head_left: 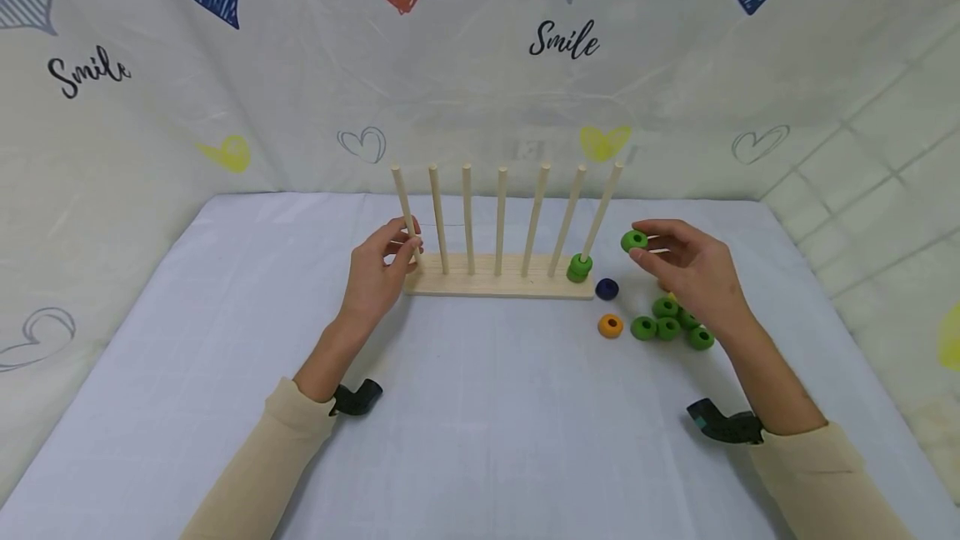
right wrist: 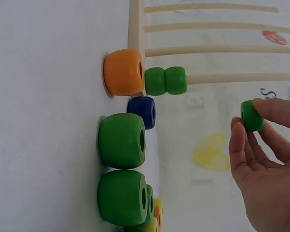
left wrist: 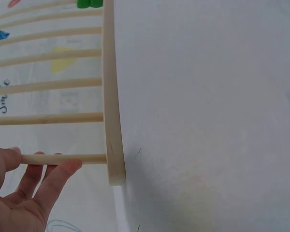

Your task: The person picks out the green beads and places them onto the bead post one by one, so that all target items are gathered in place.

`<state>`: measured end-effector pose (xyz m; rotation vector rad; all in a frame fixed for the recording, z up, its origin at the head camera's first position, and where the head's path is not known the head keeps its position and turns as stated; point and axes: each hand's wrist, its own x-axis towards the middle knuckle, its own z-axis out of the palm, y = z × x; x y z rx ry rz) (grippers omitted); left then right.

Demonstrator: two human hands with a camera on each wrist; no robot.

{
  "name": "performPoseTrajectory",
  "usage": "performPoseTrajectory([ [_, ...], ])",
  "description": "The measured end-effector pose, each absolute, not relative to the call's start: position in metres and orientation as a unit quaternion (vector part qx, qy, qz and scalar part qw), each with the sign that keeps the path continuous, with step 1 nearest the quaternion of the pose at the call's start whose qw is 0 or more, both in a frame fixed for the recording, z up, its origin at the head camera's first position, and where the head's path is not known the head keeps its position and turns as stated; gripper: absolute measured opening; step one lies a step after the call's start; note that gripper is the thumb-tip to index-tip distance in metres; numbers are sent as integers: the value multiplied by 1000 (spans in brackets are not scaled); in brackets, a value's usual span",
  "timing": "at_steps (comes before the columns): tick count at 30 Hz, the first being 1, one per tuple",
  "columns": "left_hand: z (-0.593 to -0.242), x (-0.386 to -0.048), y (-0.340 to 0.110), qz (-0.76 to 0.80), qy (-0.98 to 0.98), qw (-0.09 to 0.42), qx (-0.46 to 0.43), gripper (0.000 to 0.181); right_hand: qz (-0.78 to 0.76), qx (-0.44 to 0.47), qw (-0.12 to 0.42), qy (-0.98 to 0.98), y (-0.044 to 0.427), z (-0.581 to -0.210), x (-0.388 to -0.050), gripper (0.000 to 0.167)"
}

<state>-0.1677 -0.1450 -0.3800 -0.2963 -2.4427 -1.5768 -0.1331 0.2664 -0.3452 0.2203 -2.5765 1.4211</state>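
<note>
A wooden peg rack [head_left: 480, 283] with several upright pegs stands at the back of the table. My left hand [head_left: 378, 267] pinches the leftmost peg [left wrist: 92, 159] between thumb and fingers, low above the base. Two green beads [head_left: 578, 268] are stacked on the rightmost peg [head_left: 602, 212]. My right hand [head_left: 693, 265] holds another green bead [right wrist: 252, 116] between thumb and fingertips, raised to the right of that peg and apart from it.
By the rack's right end lie a dark blue bead [head_left: 607, 289] and an orange bead [head_left: 611, 326]. Several loose green beads [head_left: 667, 328] sit below my right hand, partly hiding yellow and orange ones. A printed curtain [head_left: 465, 73] hangs behind the table.
</note>
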Motion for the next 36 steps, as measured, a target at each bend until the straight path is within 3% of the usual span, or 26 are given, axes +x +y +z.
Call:
performPoseTrajectory([
  [6, -379, -167, -145, -536, -831, 110, -101, 13, 482, 74, 105, -867, 265, -344, -136, 36],
  [15, -378, -167, -144, -535, -831, 113, -103, 12, 515, 64, 77, -851, 262, -338, -137, 38],
  [36, -380, -168, -144, -539, -829, 109, -100, 13, 566, 100, 137, -807, 246, -328, -144, 38],
])
